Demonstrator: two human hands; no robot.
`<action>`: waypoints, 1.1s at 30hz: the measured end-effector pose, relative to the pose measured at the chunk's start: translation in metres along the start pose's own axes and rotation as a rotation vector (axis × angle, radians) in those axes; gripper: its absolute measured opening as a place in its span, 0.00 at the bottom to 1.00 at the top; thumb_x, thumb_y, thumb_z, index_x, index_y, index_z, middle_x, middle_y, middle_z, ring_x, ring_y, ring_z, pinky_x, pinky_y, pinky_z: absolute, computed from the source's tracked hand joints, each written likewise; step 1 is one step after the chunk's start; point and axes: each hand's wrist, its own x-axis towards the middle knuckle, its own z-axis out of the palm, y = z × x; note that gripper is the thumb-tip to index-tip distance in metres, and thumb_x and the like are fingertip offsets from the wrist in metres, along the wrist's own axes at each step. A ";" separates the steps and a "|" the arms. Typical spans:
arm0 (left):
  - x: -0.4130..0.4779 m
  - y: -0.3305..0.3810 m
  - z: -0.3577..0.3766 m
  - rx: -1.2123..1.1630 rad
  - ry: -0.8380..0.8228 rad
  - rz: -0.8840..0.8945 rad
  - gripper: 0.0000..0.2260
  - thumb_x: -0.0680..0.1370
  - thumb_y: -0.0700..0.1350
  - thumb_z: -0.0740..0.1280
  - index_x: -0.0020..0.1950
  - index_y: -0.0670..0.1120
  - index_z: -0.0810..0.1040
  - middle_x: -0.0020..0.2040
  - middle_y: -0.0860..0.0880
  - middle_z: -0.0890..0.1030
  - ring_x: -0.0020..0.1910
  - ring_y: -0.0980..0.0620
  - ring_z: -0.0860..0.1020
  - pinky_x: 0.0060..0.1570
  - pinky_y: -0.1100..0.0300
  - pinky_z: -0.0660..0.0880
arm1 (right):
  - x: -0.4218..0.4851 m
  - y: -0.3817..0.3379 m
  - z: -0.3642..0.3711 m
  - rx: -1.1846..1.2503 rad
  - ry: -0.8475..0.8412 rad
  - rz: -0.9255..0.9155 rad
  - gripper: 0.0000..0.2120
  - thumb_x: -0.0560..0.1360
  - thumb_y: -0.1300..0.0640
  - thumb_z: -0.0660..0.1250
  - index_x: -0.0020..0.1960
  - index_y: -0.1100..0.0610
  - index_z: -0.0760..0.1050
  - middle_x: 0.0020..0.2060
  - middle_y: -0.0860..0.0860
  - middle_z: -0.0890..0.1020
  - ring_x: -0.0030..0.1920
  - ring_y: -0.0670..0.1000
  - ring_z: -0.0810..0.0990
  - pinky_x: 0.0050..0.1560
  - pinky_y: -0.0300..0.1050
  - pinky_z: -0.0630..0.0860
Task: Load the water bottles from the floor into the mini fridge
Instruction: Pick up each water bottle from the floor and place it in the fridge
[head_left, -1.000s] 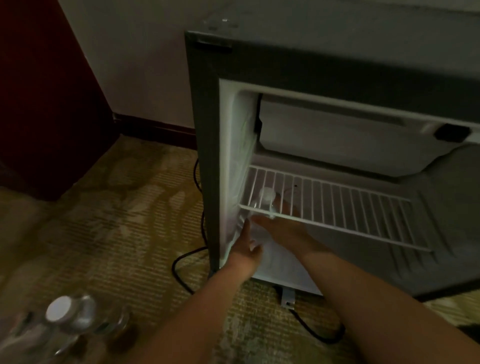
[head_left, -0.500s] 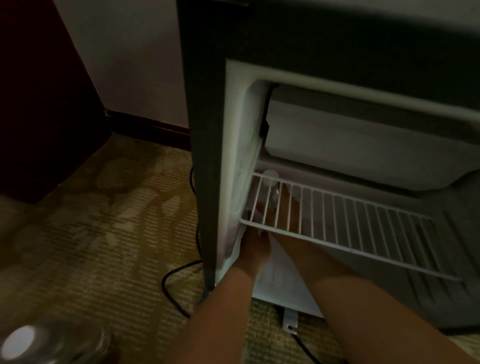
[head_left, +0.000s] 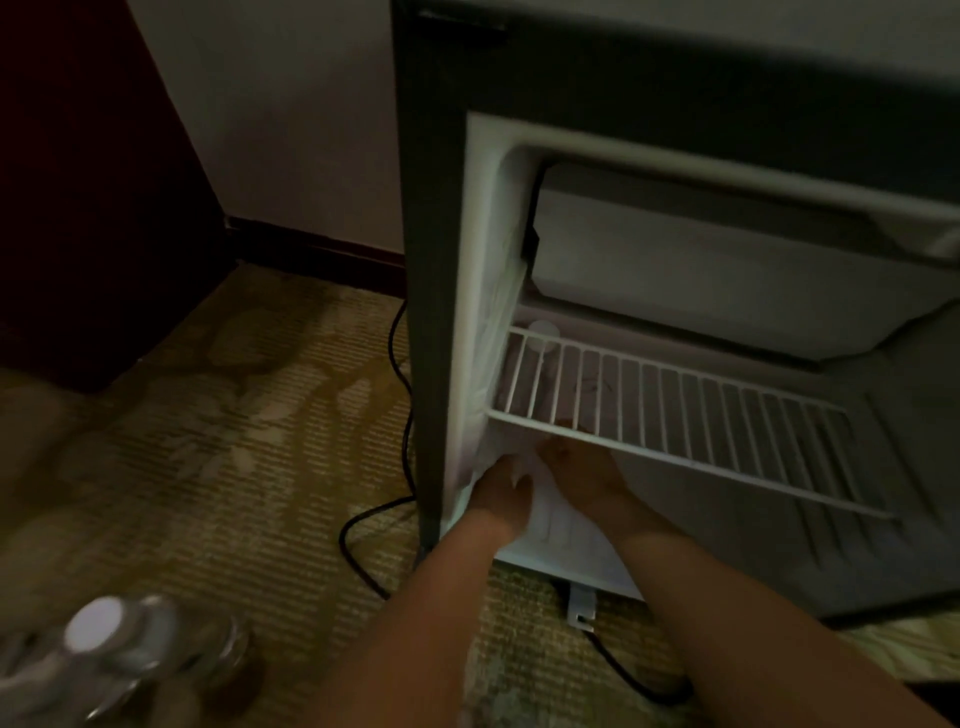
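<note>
The mini fridge (head_left: 431, 312) stands open, with a white wire shelf (head_left: 675, 410) across its inside. Through the shelf's left rear bars shows the white cap of a water bottle (head_left: 543, 331) standing in the lower compartment; its body is mostly hidden. My left hand (head_left: 501, 491) rests low at the front left of that compartment, next to the inner wall. My right hand (head_left: 582, 467) lies beside it, fingertips tucked under the shelf's front rail. Neither hand shows anything in it. More water bottles (head_left: 104, 644) with white caps stand blurred on the carpet at bottom left.
A black power cord (head_left: 400, 405) runs down the fridge's left side and loops over the patterned carpet (head_left: 234, 441). A dark wooden cabinet (head_left: 78, 182) stands at the left by the wall. The freezer box (head_left: 701, 260) fills the fridge's top.
Both hands have drawn back from deep under the shelf toward the front of the lower compartment. The bottle's cap stays at the rear left. The view shifted slightly.
</note>
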 end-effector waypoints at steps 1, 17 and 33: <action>-0.006 0.000 -0.003 0.041 -0.023 -0.003 0.18 0.82 0.43 0.54 0.71 0.43 0.66 0.70 0.44 0.70 0.68 0.46 0.69 0.65 0.61 0.65 | -0.005 0.001 -0.001 -0.024 0.011 -0.025 0.17 0.80 0.49 0.58 0.62 0.58 0.76 0.60 0.56 0.79 0.62 0.55 0.76 0.60 0.40 0.70; -0.160 0.013 -0.119 0.286 -0.126 0.035 0.10 0.80 0.46 0.59 0.48 0.41 0.76 0.47 0.44 0.77 0.49 0.48 0.75 0.49 0.59 0.69 | -0.141 -0.091 -0.072 -0.506 -0.264 -0.299 0.15 0.80 0.51 0.59 0.48 0.62 0.77 0.43 0.57 0.78 0.48 0.59 0.78 0.48 0.47 0.72; -0.366 0.018 -0.275 0.646 0.074 0.017 0.17 0.79 0.51 0.61 0.63 0.44 0.76 0.61 0.45 0.78 0.58 0.47 0.76 0.58 0.54 0.73 | -0.326 -0.255 -0.039 -0.493 -0.319 -0.517 0.15 0.78 0.54 0.63 0.62 0.58 0.75 0.57 0.55 0.80 0.52 0.54 0.81 0.56 0.48 0.76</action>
